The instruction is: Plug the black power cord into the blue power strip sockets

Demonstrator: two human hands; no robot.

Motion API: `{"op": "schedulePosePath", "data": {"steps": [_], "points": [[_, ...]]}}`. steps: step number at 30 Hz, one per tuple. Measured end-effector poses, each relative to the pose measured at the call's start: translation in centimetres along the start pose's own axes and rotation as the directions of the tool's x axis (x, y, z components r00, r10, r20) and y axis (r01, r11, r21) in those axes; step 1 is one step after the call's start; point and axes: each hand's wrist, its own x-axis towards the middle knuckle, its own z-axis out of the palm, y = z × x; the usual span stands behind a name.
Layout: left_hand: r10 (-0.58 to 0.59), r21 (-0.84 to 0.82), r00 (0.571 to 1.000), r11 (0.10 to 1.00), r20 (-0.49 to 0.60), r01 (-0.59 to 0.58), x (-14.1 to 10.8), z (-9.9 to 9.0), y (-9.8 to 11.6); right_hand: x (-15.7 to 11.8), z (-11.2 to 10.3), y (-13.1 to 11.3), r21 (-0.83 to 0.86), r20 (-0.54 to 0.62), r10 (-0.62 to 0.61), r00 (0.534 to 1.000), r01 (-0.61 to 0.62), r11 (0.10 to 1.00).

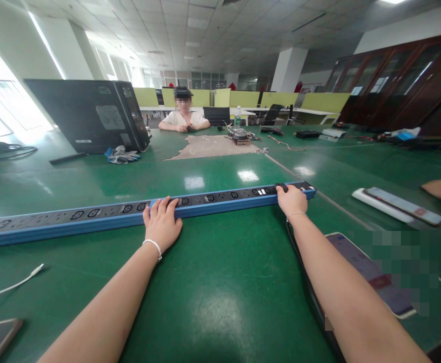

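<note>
A long blue power strip (220, 202) with a black face and several sockets lies across the green table. My left hand (163, 223) grips it near the middle, fingers bent over the top and palm against the near side. Close to the strip's right end, my right hand (293, 202) is closed on a black plug (281, 187) at the socket face. How far the plug sits in a socket is hidden by my fingers. A black cable (304, 269) runs from under that hand down along my right forearm.
Phones (405, 205) lie at the right, with a larger dark-screened device (367, 272) beside my forearm. A white cable (12, 288) is at the left. Behind stand a black computer case (87, 116) and gloves (122, 155). A person (183, 118) sits across the table.
</note>
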Motion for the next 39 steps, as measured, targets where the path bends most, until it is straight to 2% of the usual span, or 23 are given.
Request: {"op": "schedulePosePath", "data": {"steps": [7, 12, 16, 18, 21, 24, 25, 27, 29, 31, 34, 35, 36, 38, 39], "points": [[0.001, 0.002, 1.000, 1.000, -0.005, -0.001, 0.0, 0.0, 0.0, 0.1, 0.2, 0.2, 0.006, -0.001, -0.003, 1.000, 0.003, 1.000], [0.000, 0.008, 1.000, 1.000, 0.003, 0.000, 0.1, 0.0, -0.1, 1.0, 0.8, 0.8, 0.203, -0.017, -0.013, 1.000, 0.016, 0.979], [0.004, 0.005, 1.000, 1.000, -0.007, -0.004, 0.1, 0.0, -0.1, 1.2, 0.6, 1.1, 0.178, -0.025, -0.059, 0.998, 0.063, 0.982], [0.002, 0.003, 1.000, 1.000, -0.010, -0.002, 0.0, 0.0, 0.0, 1.3, 0.6, 1.1, 0.249, -0.020, -0.046, 0.999, 0.050, 0.967], [-0.008, -0.002, 1.000, 1.000, 0.001, 0.008, 0.0, 0.0, 0.0, 1.5, 0.9, 1.2, 0.506, 0.026, 0.061, 0.998, -0.066, 0.860], [-0.008, -0.006, 1.000, 1.000, -0.003, 0.008, 0.1, 0.1, 0.0, 1.5, 1.3, 1.1, 0.644, 0.040, 0.139, 0.989, -0.132, 0.754], [-0.004, -0.007, 1.000, 1.000, -0.010, 0.004, 0.1, 0.1, 0.0, 1.5, 1.3, 1.0, 0.695, 0.056, 0.165, 0.985, -0.157, 0.702], [0.003, -0.013, 1.000, 1.000, -0.021, -0.003, 0.1, 0.2, -0.1, 1.2, 1.4, 0.7, 0.806, 0.140, 0.207, 0.968, -0.233, 0.544], [0.007, -0.022, 1.000, 1.000, -0.026, -0.008, 0.2, 0.2, -0.1, 0.9, 1.2, 0.3, 0.867, 0.234, 0.199, 0.952, -0.297, 0.401], [0.007, -0.030, 1.000, 1.000, -0.024, -0.008, 0.2, 0.3, -0.2, 0.8, 0.5, 0.0, 0.886, 0.209, 0.176, 0.962, -0.262, 0.381], [0.004, -0.041, 1.000, 0.999, -0.018, -0.004, 0.3, 0.3, -0.2, 1.2, -1.4, -0.1, 0.897, -0.033, 0.166, 0.986, -0.045, 0.441], [0.002, -0.043, 1.000, 0.999, -0.015, -0.003, 0.3, 0.3, -0.1, 1.5, -2.1, 0.0, 0.908, -0.090, 0.167, 0.982, 0.012, 0.419], [-0.001, -0.044, 1.000, 0.999, -0.012, 0.000, 0.4, 0.2, -0.1, 1.7, -2.9, 0.2, 0.927, -0.094, 0.147, 0.985, 0.033, 0.372], [-0.008, -0.042, 1.000, 0.999, -0.004, 0.008, 0.4, 0.2, -0.1, 2.2, -4.0, 0.7, 0.957, -0.015, 0.103, 0.995, -0.015, 0.289], [-0.011, -0.040, 1.000, 0.999, 0.000, 0.011, 0.4, 0.2, 0.0, 2.4, -4.3, 1.0, 0.957, 0.003, 0.112, 0.994, -0.036, 0.289]]}}
